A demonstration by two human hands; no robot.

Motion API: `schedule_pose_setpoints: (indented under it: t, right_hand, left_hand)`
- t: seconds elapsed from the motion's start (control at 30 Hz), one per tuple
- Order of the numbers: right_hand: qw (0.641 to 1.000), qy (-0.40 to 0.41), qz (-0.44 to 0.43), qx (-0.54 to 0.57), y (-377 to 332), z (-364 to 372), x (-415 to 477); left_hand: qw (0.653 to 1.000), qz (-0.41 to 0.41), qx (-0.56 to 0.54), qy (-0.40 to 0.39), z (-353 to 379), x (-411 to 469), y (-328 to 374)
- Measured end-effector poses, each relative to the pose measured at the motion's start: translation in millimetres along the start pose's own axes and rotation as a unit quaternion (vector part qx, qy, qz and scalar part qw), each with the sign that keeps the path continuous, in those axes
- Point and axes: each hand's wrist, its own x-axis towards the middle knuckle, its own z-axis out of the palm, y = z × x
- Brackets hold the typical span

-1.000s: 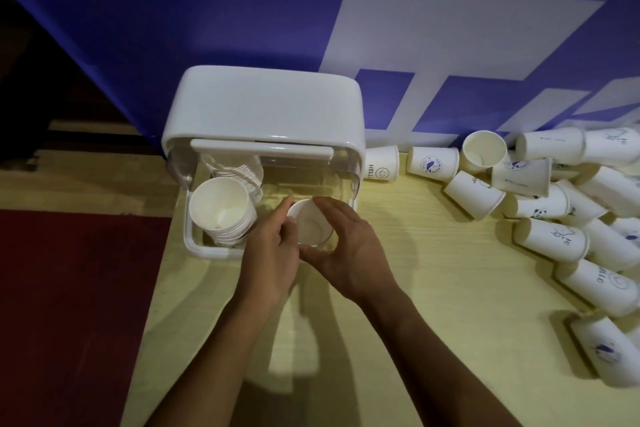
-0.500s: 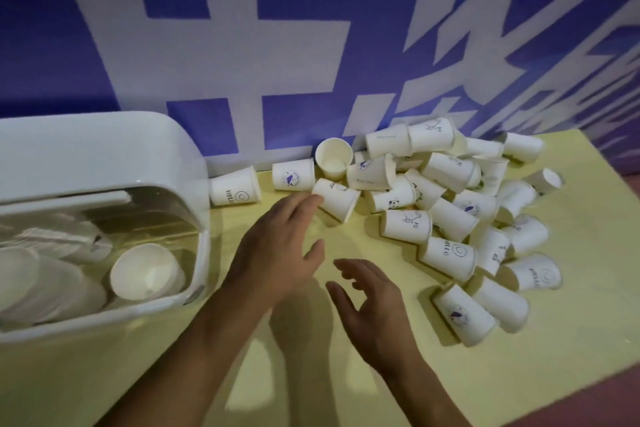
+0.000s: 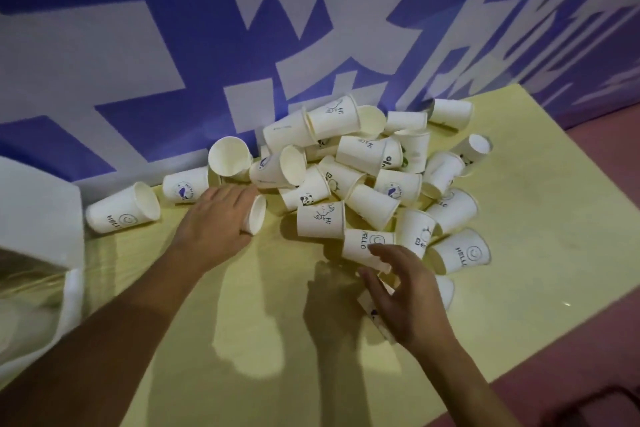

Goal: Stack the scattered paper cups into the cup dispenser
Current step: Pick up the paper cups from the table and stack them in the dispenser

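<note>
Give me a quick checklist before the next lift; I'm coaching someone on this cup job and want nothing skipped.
1. Left hand on a cup: ok, it covers a side-lying cup.
2. Left grip closed: cannot tell, the hand hides its thumb.
3. Right hand holding a cup: not ok, fingers spread, just at the nearest HELLO cup.
4. Dispenser slot free: cannot tell, mostly out of frame.
5. Cups left to collect: ok, a pile lies by the wall.

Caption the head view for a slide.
Left hand grips a white paper cup; right hand reaches into the cup pile on the yellow table.
</note>
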Motion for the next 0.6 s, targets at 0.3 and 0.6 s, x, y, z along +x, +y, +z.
schedule_pose_setpoints:
  t: [0.3, 0.6]
  right_hand:
    - [0.957, -0.165, -0.047, -0.233, -21.4, 18.2, 96.8]
    - [0.935, -0.158, -0.084, -0.305, -21.3, 49.8, 97.9]
  left_hand:
    - [0.835, -0.32, -0.419, 0.157, -27.3, -96.0, 34.2]
    - [0.733, -0.351, -0.525, 0.252, -28.9, -141.2, 33.4]
